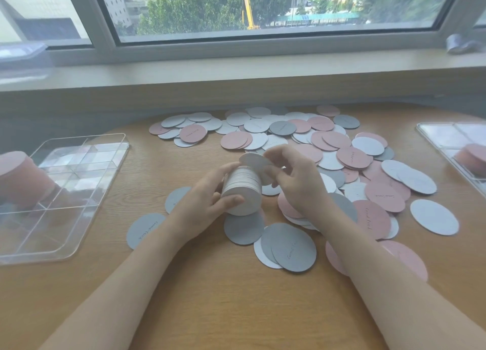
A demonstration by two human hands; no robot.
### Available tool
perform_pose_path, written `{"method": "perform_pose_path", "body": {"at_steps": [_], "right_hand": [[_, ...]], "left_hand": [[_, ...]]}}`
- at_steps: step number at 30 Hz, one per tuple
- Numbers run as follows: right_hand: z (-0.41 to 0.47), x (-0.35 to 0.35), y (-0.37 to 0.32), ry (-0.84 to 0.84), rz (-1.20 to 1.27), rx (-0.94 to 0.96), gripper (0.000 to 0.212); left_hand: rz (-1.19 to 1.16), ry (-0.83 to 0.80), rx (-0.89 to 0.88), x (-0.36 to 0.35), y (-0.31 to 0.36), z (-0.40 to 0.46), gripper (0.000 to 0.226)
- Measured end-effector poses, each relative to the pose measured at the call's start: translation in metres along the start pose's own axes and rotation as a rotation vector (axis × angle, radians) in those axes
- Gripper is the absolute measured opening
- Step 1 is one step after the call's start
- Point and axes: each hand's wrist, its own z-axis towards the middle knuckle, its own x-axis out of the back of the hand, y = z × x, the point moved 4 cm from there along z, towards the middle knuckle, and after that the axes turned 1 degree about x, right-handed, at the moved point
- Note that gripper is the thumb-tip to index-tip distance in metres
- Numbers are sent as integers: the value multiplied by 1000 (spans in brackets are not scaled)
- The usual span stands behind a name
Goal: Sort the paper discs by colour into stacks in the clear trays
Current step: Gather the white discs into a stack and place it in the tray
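White disc stack tilted, axis leaning away; left hand gripping.

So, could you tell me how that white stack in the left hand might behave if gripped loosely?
The white stack is loose discs, so it could fan or slide apart. The left hand holds it sideways, so it might roll if set down.

Daylight, bright, from the window at the far side. Soft, even light on the wooden table; shadows faint. Clear tray at left shows pale reflections. Wide-angle bending of the windowsill. Left and right edges smeared, blurred; centre fairly sharp.
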Motion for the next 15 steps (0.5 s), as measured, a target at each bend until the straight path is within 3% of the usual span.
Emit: {"method": "perform_pose_path", "body": {"at_steps": [5, 7, 11, 15], "right_hand": [[-7, -10, -4, -153, -43, 19, 41], [-10, -16, -6, -258, -121, 17, 41], [-14, -26, -9, -499, -350, -4, 84], [-20, -28, -10, -570, -354, -3, 93]], "left_hand": [[254, -5, -28, 4, -5, 1, 88], [360, -7, -64, 4, -6, 2, 95], [448, 26, -101, 1, -7, 3, 98], [452, -20, -102, -1, -7, 2, 96]]}}
